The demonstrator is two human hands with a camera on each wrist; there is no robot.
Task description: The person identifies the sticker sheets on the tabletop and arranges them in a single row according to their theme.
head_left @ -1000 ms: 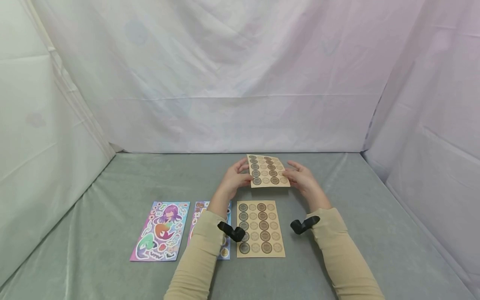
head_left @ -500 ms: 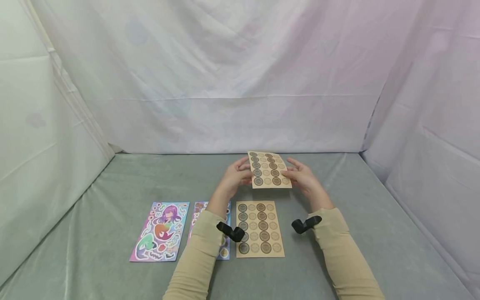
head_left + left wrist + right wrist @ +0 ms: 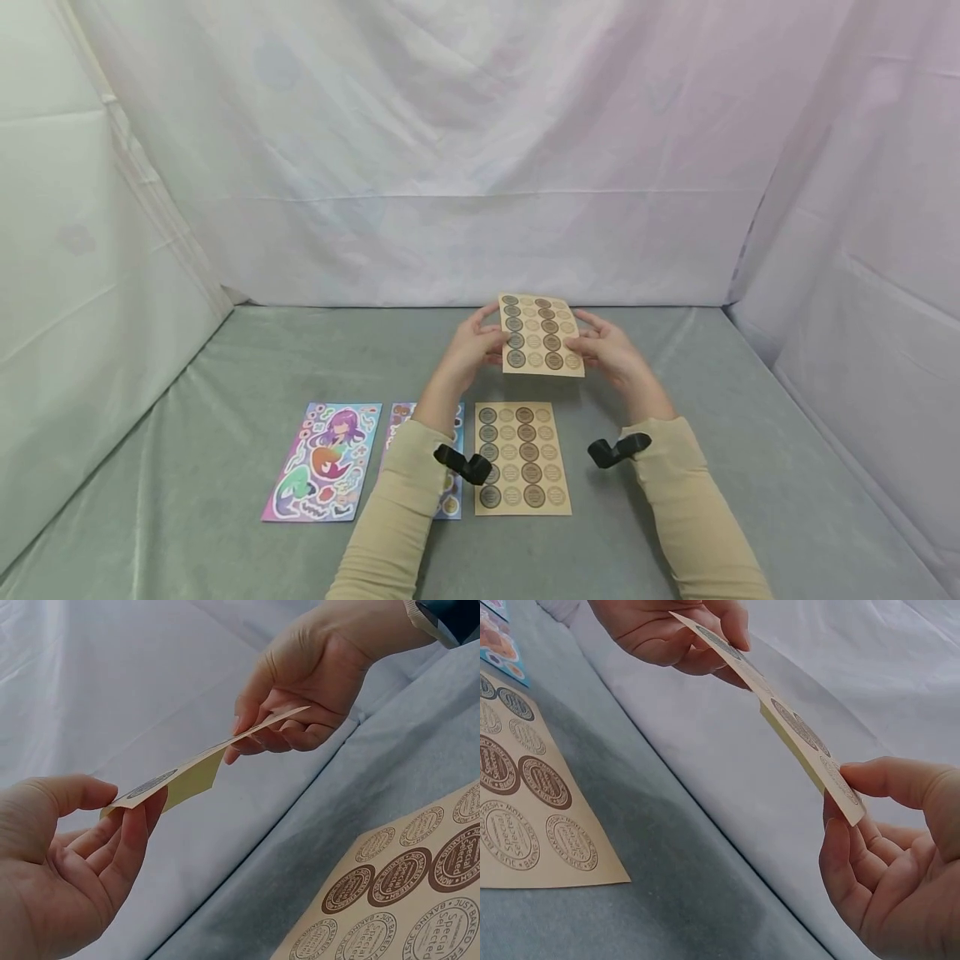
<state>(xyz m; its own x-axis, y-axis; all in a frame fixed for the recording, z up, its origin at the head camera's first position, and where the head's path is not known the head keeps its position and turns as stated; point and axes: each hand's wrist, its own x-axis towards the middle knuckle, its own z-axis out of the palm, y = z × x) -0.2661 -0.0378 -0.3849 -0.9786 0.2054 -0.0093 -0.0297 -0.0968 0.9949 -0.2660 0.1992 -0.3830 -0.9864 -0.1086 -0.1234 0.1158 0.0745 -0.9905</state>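
Between my two hands a tan sticker sheet (image 3: 542,335) with rows of round printed labels is held up off the table, slightly bowed. My left hand (image 3: 471,350) pinches its left edge, thumb on the printed face and fingers beneath. At the opposite edge my right hand (image 3: 609,354) pinches it the same way. In the left wrist view the held sheet (image 3: 176,776) shows edge-on, with a yellowish underside. A second tan sticker sheet (image 3: 521,458) of the same pattern lies flat on the table below, nearer to me.
Left of the flat tan sheet lies a blue and purple sticker sheet (image 3: 454,492), partly hidden under my left forearm. Farther left is a mermaid sticker sheet (image 3: 322,462). A grey cloth covers the table (image 3: 225,375), and a white curtain (image 3: 480,167) rises at its back edge.
The held sheet has risen a little and tilts more toward me, both hands keeping their pinch on its edges. The sheets on the table stay put.
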